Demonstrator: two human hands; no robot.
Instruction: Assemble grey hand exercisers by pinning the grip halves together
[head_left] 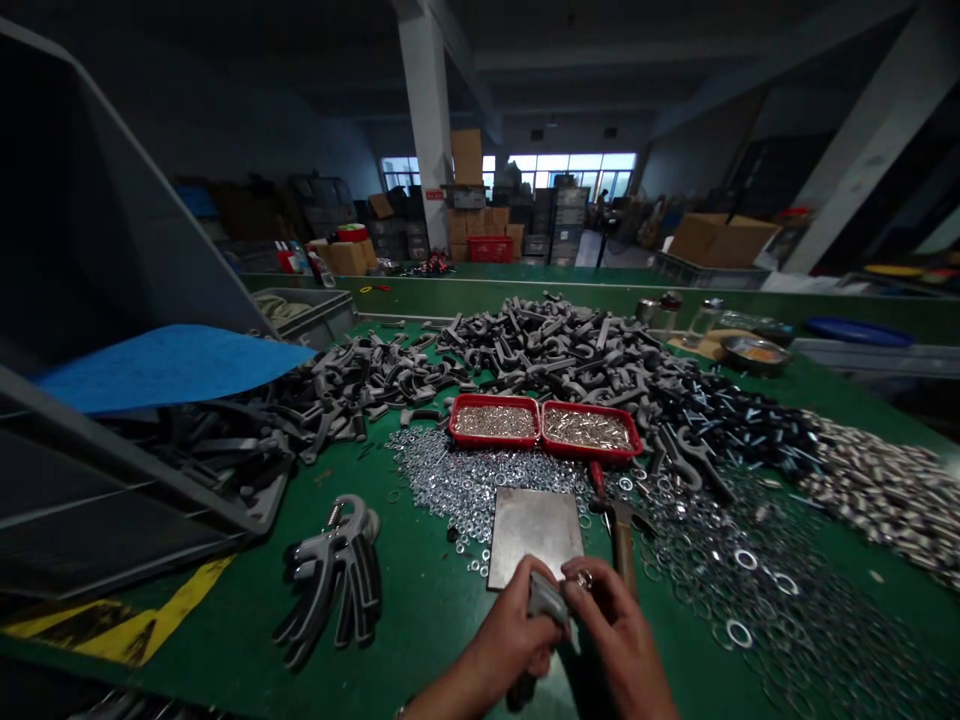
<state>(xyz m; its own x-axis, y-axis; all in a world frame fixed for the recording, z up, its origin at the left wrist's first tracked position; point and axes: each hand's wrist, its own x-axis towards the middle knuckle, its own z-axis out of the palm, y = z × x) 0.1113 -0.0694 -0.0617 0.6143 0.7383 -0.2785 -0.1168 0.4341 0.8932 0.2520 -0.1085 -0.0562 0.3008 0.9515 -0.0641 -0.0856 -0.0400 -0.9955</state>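
Note:
In my left hand (511, 632) is a grey and black lever handle (547, 602), its rounded grey end pointing up and the dark part hanging below my palm. My right hand (613, 628) is close beside it, thumb and fingers pinching a small shiny metal part (583, 578) whose kind I cannot make out. Both hands are over the near edge of a flat steel plate (534, 530). Right of the plate lies a hammer (622, 540) with a wooden handle. To the left, several similar handles (337, 570) are grouped together, one with a spring showing.
Two red trays (495, 443) of tiny metal parts stand beyond the plate, with loose nuts (457, 490) around them. Behind rises a big heap of grey handles (555, 340). Rings (739, 632) and cylindrical pieces (885, 480) spread rightward. A grey bin (150, 500) lies tipped at left.

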